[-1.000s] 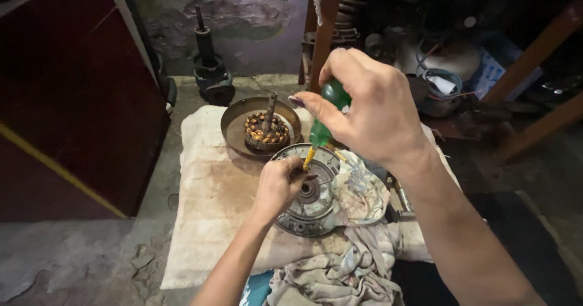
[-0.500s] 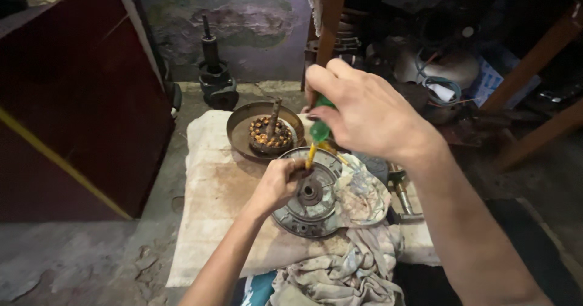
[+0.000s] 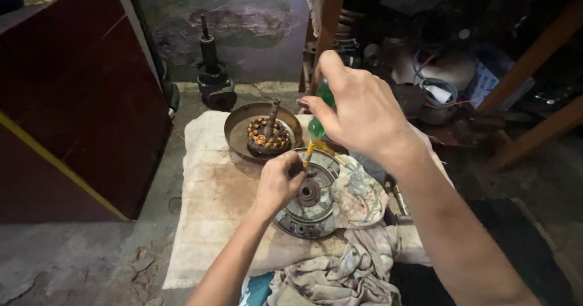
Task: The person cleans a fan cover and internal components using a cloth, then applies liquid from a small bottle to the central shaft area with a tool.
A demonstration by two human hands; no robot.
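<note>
Dark red panel (image 3: pixel 67 99) far left, stained cloth (image 3: pixel 212 209) spread on the floor. Left hand (image 3: pixel 280 181) closed on the edge of the round metal disc (image 3: pixel 310 200) lying flat on the cloth, steadying it. Behind it, shallow pan (image 3: pixel 240 130) with the copper-wound core (image 3: pixel 267 136). Right hand (image 3: pixel 358 112) clamped on the green-handled screwdriver (image 3: pixel 316 127), tip angled down at the disc by the left fingers. Step looks like working a fastener or prying; next needs the tip seated firmly, disc pinned
</note>
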